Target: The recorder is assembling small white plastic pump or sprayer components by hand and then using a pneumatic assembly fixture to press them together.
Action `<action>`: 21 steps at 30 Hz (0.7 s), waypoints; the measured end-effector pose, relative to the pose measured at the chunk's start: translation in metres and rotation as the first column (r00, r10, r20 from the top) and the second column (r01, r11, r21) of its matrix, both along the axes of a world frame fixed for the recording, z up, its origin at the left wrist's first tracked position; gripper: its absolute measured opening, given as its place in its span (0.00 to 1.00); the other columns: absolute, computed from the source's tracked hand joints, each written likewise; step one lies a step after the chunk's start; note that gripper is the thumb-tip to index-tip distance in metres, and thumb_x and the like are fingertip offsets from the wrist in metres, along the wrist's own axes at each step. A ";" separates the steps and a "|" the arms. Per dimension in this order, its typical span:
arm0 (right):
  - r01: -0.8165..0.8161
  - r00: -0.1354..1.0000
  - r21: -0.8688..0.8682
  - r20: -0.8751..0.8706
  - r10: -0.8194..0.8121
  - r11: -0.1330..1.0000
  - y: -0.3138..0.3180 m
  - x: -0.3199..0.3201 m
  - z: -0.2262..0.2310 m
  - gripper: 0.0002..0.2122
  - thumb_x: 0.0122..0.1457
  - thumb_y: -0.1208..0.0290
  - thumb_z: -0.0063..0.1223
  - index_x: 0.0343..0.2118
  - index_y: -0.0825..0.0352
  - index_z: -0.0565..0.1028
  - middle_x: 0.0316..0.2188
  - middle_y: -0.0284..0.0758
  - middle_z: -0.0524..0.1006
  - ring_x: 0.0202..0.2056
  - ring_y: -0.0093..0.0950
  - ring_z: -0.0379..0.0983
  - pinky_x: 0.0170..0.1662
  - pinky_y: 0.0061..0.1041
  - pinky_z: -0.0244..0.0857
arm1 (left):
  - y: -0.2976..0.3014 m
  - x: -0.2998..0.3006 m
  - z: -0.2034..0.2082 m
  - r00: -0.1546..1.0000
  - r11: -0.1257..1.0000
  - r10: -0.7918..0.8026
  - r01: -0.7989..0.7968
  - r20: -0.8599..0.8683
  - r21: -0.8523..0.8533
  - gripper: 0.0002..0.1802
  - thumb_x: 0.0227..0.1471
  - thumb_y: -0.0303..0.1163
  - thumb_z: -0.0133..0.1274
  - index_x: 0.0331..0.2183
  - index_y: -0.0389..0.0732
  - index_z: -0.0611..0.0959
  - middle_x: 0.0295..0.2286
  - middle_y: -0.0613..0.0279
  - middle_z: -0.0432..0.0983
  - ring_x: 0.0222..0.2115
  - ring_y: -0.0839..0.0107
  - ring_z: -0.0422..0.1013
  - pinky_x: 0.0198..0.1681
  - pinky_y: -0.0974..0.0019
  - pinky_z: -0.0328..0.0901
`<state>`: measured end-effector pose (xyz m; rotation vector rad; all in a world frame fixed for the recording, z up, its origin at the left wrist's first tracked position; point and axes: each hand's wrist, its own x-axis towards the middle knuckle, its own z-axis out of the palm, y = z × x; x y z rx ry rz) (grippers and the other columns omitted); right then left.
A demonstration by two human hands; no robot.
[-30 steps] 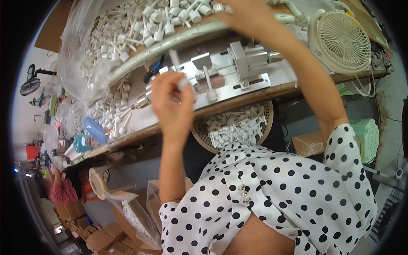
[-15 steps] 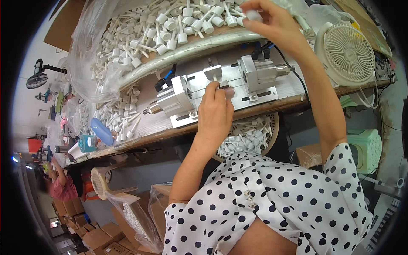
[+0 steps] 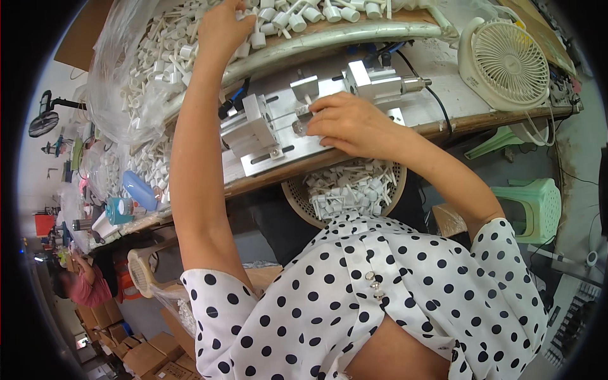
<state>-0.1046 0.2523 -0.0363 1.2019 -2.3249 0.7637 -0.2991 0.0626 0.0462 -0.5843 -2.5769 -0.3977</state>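
My left hand point(image 3: 221, 28) reaches over the heap of white caps with thin stems point(image 3: 294, 19) at the back of the bench. Its thumb and fingers look apart, partly cut off by the upper edge. Over the middle of a silver metal fixture point(image 3: 256, 130), my right hand point(image 3: 351, 123) is closed, with its fingertips at the centre blocks. A short white stem point(image 3: 308, 99) shows beside those fingertips; whatever they grip is hidden. A small clear piece point(image 3: 299, 128) sits on the fixture by the right fingers.
A basket of white stemmed caps point(image 3: 291, 199) is below the bench edge. A white fan point(image 3: 506, 63) stands at the right, above a green stool point(image 3: 538, 209). At the left lie a blue case point(image 3: 139, 190) and loose caps. A co-worker point(image 3: 85, 285) sits far left.
My left hand has left the fixture and moved up to the heap. My right hand has come down from the heap, where it held a blurred white piece, to the fixture.
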 end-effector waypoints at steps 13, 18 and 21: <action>0.235 0.961 -0.126 -0.118 -0.249 0.964 0.021 -0.075 0.052 0.10 0.46 0.70 0.54 0.34 0.63 0.75 0.30 0.35 0.75 0.34 0.33 0.72 0.37 0.28 0.66 | -0.058 0.079 0.000 0.791 -0.149 -0.587 -0.315 0.172 0.937 0.15 0.47 0.27 0.51 0.36 0.25 0.72 0.28 0.54 0.71 0.27 0.66 0.70 0.29 0.70 0.69; 0.531 0.847 0.330 -0.239 -0.475 0.781 0.065 -0.135 0.063 0.10 0.45 0.71 0.48 0.30 0.68 0.74 0.27 0.46 0.73 0.33 0.42 0.69 0.37 0.38 0.63 | 0.007 0.190 -0.057 0.927 0.594 -0.289 -0.021 0.238 0.804 0.11 0.41 0.22 0.54 0.33 0.38 0.78 0.33 0.62 0.71 0.24 0.78 0.68 0.23 0.78 0.63; 0.461 0.887 0.263 -0.109 -0.449 0.847 0.060 -0.138 0.067 0.10 0.45 0.67 0.50 0.28 0.67 0.75 0.27 0.44 0.74 0.33 0.42 0.70 0.37 0.38 0.62 | 0.032 0.220 -0.089 0.958 0.792 -0.265 0.153 0.108 0.591 0.12 0.38 0.21 0.55 0.32 0.35 0.78 0.38 0.57 0.70 0.25 0.79 0.66 0.24 0.77 0.63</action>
